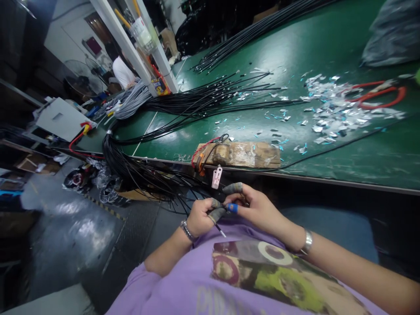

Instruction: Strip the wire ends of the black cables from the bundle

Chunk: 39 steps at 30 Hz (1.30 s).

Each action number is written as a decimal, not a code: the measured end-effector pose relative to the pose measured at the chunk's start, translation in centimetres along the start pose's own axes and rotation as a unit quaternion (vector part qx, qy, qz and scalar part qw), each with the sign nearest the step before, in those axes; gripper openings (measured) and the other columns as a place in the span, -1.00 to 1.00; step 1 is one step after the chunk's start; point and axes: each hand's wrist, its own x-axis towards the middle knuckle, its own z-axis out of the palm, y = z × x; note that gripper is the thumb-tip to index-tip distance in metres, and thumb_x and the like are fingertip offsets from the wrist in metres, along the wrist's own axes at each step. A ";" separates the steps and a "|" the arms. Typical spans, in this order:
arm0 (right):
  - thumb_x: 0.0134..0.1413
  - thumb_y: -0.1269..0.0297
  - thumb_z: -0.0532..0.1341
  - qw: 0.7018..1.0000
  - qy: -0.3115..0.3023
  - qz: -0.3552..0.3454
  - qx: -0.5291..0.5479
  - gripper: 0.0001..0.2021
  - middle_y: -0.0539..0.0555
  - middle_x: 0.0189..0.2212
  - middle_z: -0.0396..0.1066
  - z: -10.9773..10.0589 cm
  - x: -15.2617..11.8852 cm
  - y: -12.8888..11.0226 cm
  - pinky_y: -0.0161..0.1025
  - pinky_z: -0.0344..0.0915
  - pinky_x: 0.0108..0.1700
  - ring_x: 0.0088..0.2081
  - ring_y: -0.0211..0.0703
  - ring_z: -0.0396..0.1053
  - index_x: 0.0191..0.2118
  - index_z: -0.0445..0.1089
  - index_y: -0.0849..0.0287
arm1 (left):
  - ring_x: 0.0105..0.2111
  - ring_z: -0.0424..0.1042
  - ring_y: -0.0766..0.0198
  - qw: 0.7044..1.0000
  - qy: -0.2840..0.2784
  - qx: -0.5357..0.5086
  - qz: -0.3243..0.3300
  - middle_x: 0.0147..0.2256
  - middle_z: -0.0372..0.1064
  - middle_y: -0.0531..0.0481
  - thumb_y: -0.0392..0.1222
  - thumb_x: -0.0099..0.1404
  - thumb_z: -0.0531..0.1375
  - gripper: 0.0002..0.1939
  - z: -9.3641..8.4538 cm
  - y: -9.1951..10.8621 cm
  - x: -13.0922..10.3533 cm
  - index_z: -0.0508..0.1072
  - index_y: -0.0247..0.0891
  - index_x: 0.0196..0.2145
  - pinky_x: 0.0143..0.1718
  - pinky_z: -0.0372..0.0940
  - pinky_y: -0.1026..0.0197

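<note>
Just below the table edge, in front of the purple shirt, my two hands meet at the fingertips. My left hand (pixel 203 216) is closed in a pinch on a black cable (pixel 218 226), whose pale stripped tip pokes out below the fingers. Grey coverings wrap its thumb and a finger. My right hand (pixel 254 203) is also closed, its fingertips pressed together against those of the left; what they pinch is hidden. It wears a grey finger covering and a blue band. Left of my hands, a bundle of black cables (pixel 131 170) hangs over the edge.
A wooden block (pixel 256 154) with a wire-wrapped piece sits at the green table's (pixel 328 168) edge, a pink-white tag (pixel 216 177) hanging beside it. Foil scraps (pixel 337 109) and red-handled scissors (pixel 383 96) lie right. More black cables (pixel 193 98) stretch across the table.
</note>
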 end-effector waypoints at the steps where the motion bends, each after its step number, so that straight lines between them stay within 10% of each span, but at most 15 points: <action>1: -0.10 0.36 0.17 0.999 0.005 -0.028 -0.027 -0.84 0.04 -0.43 0.49 0.0 -0.2 -0.2 -0.22 0.37 -0.36 -0.42 -0.17 0.43 -0.29 0.32 0.14 | -0.60 0.23 0.43 1.000 -0.001 -0.011 -0.016 -0.60 0.32 0.06 -0.10 0.10 0.20 -0.79 0.1 0.0 0.1 0.39 -0.32 -0.53 -0.55 0.16 0.36; 5: -0.04 0.38 0.15 0.987 0.005 -0.129 -0.091 -0.92 0.06 -0.44 0.47 -0.5 -0.9 -0.8 -0.23 0.37 -0.35 -0.40 -0.15 0.42 -0.39 0.39 0.14 | -0.68 0.17 0.46 0.987 0.006 -0.093 -0.130 -0.67 0.23 0.14 0.00 0.04 0.25 -0.70 0.0 0.0 0.3 0.32 -0.30 -0.53 -0.63 0.10 0.38; 11: 0.02 0.15 0.19 0.990 0.045 -0.071 -0.114 -0.73 0.13 -0.27 0.47 -0.7 -0.3 0.6 -0.13 0.38 -0.23 -0.27 -0.05 0.43 -0.16 0.35 0.15 | -0.81 -0.03 0.52 0.953 -0.003 -0.209 -0.221 -0.76 0.12 0.22 0.20 0.00 0.23 -0.55 -0.3 1.0 0.6 0.23 -0.26 -0.51 -0.77 -0.14 0.41; 17: -0.06 0.49 0.06 0.978 -0.031 -0.106 -0.178 -0.84 0.06 -0.46 0.39 -0.1 0.2 1.0 -0.22 0.29 -0.32 -0.38 -0.13 0.36 -0.41 0.35 0.16 | -0.81 0.03 0.50 0.943 -0.024 -0.231 -0.238 -0.75 0.18 0.20 0.27 -0.09 0.27 -0.47 -0.2 1.2 0.3 0.24 -0.27 -0.51 -0.78 -0.09 0.41; 22: -0.28 0.61 0.02 0.960 -0.197 -0.148 -0.136 -0.74 0.01 -0.51 0.34 -1.7 1.0 -0.6 -0.32 0.21 -0.36 -0.44 -0.23 0.28 -0.46 0.35 0.19 | -0.79 0.11 0.48 0.925 -0.154 -0.253 -0.239 -0.75 0.23 0.14 0.31 -0.20 0.31 -0.40 -1.6 1.1 0.4 0.27 -0.30 -0.54 -0.77 -0.03 0.40; 28: -0.03 0.35 0.17 0.926 -0.373 -0.049 -0.031 -0.90 -0.01 -0.52 0.33 -2.0 2.3 -1.9 -0.31 0.19 -0.36 -0.46 -0.26 0.24 -0.48 0.38 0.25 | -0.78 0.14 0.47 0.879 -0.374 -0.195 -0.222 -0.71 0.27 0.07 0.32 -0.11 0.28 -0.41 -3.4 1.5 1.5 0.38 -0.36 -0.54 -0.75 0.04 0.37; 35: -0.18 -0.33 0.15 0.984 -0.109 0.112 0.089 -0.44 -0.10 -0.68 0.16 -2.2 2.7 -0.8 -0.37 -0.11 -0.63 -0.65 -0.39 -0.05 -0.54 0.25 0.18 | -0.68 0.24 0.41 0.989 -0.130 -0.065 0.034 -0.68 0.29 0.01 0.19 0.19 0.12 -0.50 -5.2 1.8 1.1 0.44 -0.36 -0.54 -0.59 0.18 0.34; 39: -0.25 -0.43 0.11 0.979 -0.057 0.143 0.130 -0.36 -0.14 -0.72 0.05 -1.6 3.9 -1.4 -0.38 -0.24 -0.65 -0.67 -0.42 -0.17 -0.56 0.25 0.18 | -0.61 0.35 0.36 0.977 0.044 0.087 0.192 -0.63 0.38 -0.04 0.01 0.29 0.05 -0.61 -4.9 1.7 1.2 0.49 -0.31 -0.48 -0.52 0.24 0.34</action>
